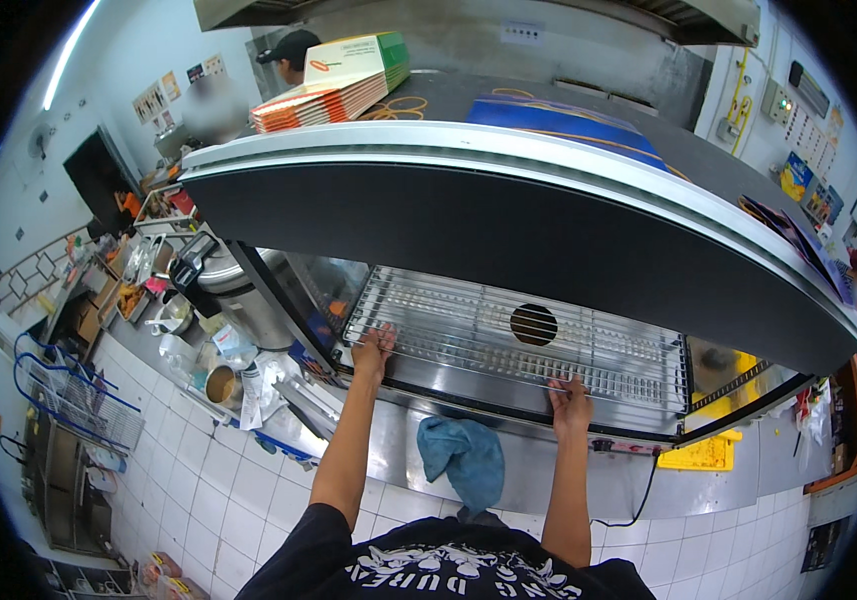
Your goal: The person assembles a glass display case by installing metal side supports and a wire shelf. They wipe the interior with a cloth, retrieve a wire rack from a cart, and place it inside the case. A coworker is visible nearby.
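A wire rack (429,352) lies level inside a glass-sided display cabinet with a black front panel (509,235). Its near edge is gripped by my left hand (375,350) at the left end, fingers curled over the wires. Farther right along the same edge, my right hand (570,402) also has its fingers closed on the rack. Below the wires shows the cabinet's metal base, with a dark round hole (534,325) in it. A crumpled teal cloth (462,460) rests on the steel counter between my forearms.
On the cabinet top are stacked folded boxes (334,85), rubber bands and a blue flat sheet (569,130). Left stands a large steel pot (239,295) beside a smaller metal pot (223,386). A yellow tray (701,452) and a black cord (646,492) are at right. Other people stand beyond.
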The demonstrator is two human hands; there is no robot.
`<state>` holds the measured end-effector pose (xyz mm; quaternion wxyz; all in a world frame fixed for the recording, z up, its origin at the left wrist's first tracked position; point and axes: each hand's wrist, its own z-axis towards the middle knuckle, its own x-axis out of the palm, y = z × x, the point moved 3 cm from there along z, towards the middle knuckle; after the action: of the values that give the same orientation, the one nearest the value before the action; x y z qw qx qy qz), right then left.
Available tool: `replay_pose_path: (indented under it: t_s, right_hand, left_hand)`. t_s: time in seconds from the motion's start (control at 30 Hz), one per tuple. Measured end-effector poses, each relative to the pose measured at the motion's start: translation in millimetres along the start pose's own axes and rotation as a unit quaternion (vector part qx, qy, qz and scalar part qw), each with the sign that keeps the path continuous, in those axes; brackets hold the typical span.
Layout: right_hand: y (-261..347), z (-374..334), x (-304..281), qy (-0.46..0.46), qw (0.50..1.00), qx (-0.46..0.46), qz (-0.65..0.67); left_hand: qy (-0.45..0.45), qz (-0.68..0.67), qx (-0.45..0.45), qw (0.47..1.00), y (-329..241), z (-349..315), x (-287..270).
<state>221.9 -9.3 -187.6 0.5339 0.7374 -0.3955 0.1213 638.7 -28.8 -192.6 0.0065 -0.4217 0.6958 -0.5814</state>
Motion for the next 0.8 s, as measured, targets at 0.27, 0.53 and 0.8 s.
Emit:
replay_pose_path:
  t_s: [0.27, 0.53, 0.8]
  right_hand:
    - [-2, -7, -15, 0.028, 0.998, 0.036, 0.031]
    - [-7, -75, -26, 0.099, 0.982, 0.085, -0.136]
    - [-119, -197, -3, 0.262, 0.897, 0.222, -0.279]
  left_hand:
    - [0.049, 0.016, -0.01, 0.999, 0, 7, -6]
    - [0.002, 0.049, 0.013, 0.999, -8, -64, -9]
    - [0.11, 0.203, 0.071, 0.97, 14, -270, -73]
